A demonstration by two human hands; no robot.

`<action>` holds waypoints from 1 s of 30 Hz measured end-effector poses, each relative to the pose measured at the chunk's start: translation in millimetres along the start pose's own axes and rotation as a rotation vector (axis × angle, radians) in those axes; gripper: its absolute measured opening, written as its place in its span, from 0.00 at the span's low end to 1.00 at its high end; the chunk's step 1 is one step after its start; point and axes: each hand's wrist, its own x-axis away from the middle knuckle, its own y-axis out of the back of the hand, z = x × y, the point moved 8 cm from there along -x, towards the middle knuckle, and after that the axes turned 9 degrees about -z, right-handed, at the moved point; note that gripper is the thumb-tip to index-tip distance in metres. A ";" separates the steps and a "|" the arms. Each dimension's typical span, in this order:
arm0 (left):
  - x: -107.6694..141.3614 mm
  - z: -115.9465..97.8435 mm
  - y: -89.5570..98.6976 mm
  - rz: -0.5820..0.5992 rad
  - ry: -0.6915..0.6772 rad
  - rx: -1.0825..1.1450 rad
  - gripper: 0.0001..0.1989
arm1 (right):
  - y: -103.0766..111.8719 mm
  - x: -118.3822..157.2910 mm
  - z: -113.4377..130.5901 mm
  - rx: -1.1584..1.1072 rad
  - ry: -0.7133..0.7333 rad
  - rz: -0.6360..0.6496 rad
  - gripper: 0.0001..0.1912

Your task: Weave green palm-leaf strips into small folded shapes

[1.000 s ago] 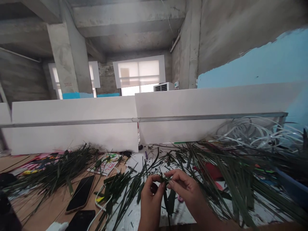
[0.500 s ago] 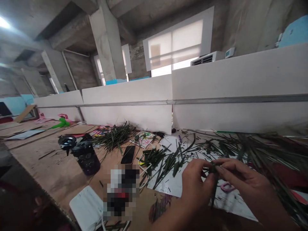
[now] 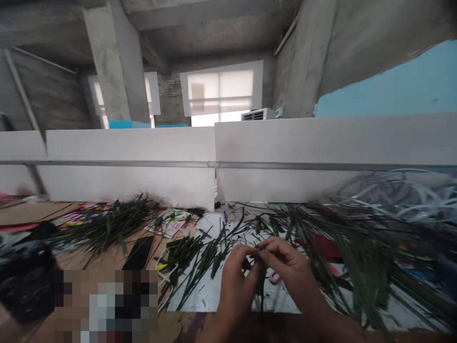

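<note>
My left hand (image 3: pixel 237 274) and my right hand (image 3: pixel 291 267) meet over the work surface, thumbs and fingertips pinched on a dark green leaf strip (image 3: pixel 262 288). Its lower end hangs down between the wrists. The fingers cover its upper part, so its exact shape is hard to see. Just behind the strip, close to my right hand, lies a pink loop (image 3: pixel 274 278) that looks like a scissor handle. Under both hands is a white sheet (image 3: pixel 200 297) strewn with cut leaf pieces (image 3: pixel 189 252).
A heap of long green leaves (image 3: pixel 371 271) spreads on the right, below tangled clear tubing (image 3: pixel 403 190). Another leaf pile (image 3: pixel 110 221) lies at left, near a phone (image 3: pixel 140 252) and a dark bottle (image 3: pixel 28 278). White panels (image 3: pixel 143 183) stand along the back.
My view has swung to the right, so the table's contents appear further left, and the tubing has come into sight. Both hands stay together on the leaf strip.
</note>
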 end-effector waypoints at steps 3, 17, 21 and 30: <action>-1.6 2.0 -0.1 0.015 0.025 0.026 0.03 | -0.8 -1.2 -2.3 -0.039 -0.051 0.000 0.21; -4.9 20.8 0.0 -0.011 0.298 0.340 0.18 | -7.0 -3.4 -1.4 -0.068 0.068 0.015 0.20; -6.9 19.2 1.4 -0.060 0.312 0.353 0.17 | -8.9 -2.5 1.4 -0.111 0.040 0.049 0.19; -17.9 0.8 0.6 -0.165 0.386 0.395 0.16 | -12.5 -1.1 14.0 0.055 0.069 0.108 0.25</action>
